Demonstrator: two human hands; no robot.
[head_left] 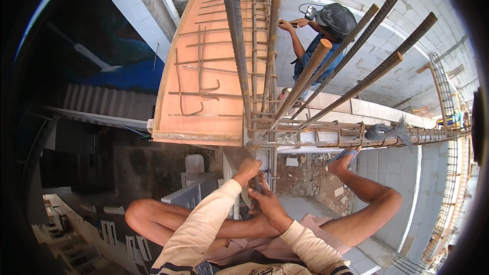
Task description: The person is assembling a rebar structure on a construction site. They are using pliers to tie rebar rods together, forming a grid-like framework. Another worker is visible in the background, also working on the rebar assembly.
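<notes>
Looks approx. halfway, judging by bare steel. Seemingly done: form panel (214,127) in place w/ thin crossbars (219,45) over it, thick upright bars (236,35) at its R edge, beam cage (316,143) off to R. Seemingly left: hooked bars (179,81) askew atop crossbars, poss. not yet fixed; wire bundle (383,132) on cage, prob. unused. Can't tell how much tying is complete.

Reaching fwd from the lap, both sleeved forearms (204,219) angled inward, meeting just below the panel's near R corner, nr foot of uprights. Holding L hand (248,171) higher & farther out, knuckles up, fingers curled well in; can't tell what's inside, if anything. Holding R hand (272,208) lower, closer to body, fingers closed round dark slender thing (246,198); kind unclear, mostly hidden. Find said thing btwn the hands, above the folded leg (178,219).
</notes>
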